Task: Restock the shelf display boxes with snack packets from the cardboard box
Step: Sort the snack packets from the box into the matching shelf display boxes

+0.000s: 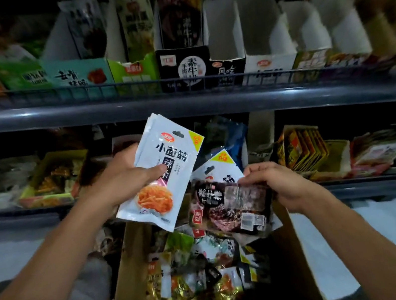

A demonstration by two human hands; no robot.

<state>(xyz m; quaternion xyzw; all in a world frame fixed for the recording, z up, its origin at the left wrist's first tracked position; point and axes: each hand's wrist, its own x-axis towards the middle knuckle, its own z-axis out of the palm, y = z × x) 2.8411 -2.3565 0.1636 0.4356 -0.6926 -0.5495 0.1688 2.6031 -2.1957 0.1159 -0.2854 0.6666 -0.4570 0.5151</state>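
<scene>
Two hands work above the cardboard box [125,281], which sits at six o'clock, open and packed with mixed snack packets [188,283]. At the centre, the left hand [120,179] grips a small stack of white packets [161,172], thumb across the printed face and fingers behind, tilted so the label faces up (probably to read which product it is). Toward four o'clock from it, the right hand [274,184] pinches a dark packet [230,205] by its edge, with another white packet [221,169] lying just behind; whether the fingers also catch that one I cannot tell. Sorting by kind appears to be the reason each hand keeps its own sort.

At twelve o'clock the upper shelf [183,102] carries a row of display boxes. A black one [185,70] bears lettering like the dark packet's, and several white boxes [267,39] toward one o'clock look empty, so they are the likely homes. A wire rail fronts the shelf, which suggests packets must go in from above.
</scene>
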